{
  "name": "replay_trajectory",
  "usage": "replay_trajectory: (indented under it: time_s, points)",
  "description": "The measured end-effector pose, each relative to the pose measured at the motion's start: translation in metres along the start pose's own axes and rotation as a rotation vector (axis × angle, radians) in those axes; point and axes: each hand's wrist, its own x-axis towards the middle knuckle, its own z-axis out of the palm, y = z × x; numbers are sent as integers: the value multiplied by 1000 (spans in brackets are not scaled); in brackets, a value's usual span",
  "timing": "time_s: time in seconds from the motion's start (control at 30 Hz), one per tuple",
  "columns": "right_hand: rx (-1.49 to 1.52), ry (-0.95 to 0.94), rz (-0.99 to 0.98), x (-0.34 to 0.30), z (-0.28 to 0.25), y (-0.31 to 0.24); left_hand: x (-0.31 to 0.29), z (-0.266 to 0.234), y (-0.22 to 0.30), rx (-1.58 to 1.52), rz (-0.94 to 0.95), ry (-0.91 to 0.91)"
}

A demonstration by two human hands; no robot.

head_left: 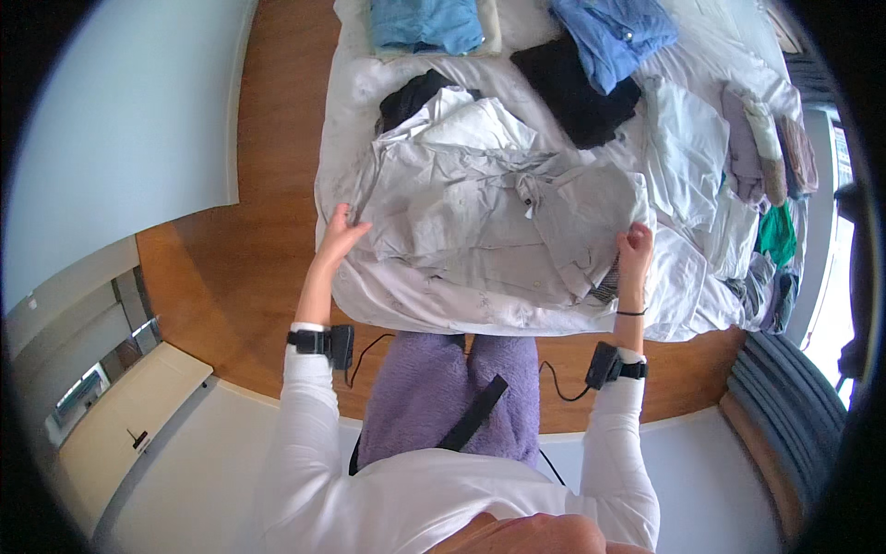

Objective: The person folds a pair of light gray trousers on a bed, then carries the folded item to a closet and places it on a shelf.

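A light grey button shirt (461, 208) lies spread and wrinkled across the near part of the bed. My left hand (341, 240) is at its left edge, thumb apart from the fingers, with no cloth visibly pinched. At the shirt's right edge, my right hand (635, 249) has its fingers curled closed on the fabric. A bit of striped cloth (605, 284) shows beside that hand. Just beyond the shirt are a white garment (461, 120) and a black one (413, 97), partly covered.
Folded blue clothes (425, 26) lie at the far left of the bed (397, 300). A blue shirt (614, 42) rests over black cloth (572, 92). White garments (683, 148), rolled clothes (743, 143) and a green piece (777, 234) crowd the right side. Wooden floor (277, 120) borders the bed.
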Motion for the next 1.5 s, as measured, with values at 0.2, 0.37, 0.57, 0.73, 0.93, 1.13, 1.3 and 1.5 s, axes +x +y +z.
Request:
replay_trajectory:
  time_s: [0.2,0.37,0.57,0.73,0.93,1.13,1.3,1.5]
  points:
    - [-185,-125,-558,-70,87,-62,25,-4,-11,-131,-140,-162]
    - [9,-381,-357,-113,195,-78,3,-13,16,-400,-258,-218]
    - [223,-591,-81,-102,229,-73,-10,-21,27,-395,-257,-371]
    - [938,-751,351,-106,216,-93,-41,-7,51,-468,-51,-448]
    - [1107,-489,513,-104,220,-86,-55,124,93,-52,627,-474]
    - [1212,-520,574,-80,180,-38,-70,165,81,-179,603,-599]
    - [1087,-617,507,-81,150,-68,-81,138,61,69,823,-246]
    - [1018,-1216,224,-129,159,-139,-83,86,13,-763,-8,-10]
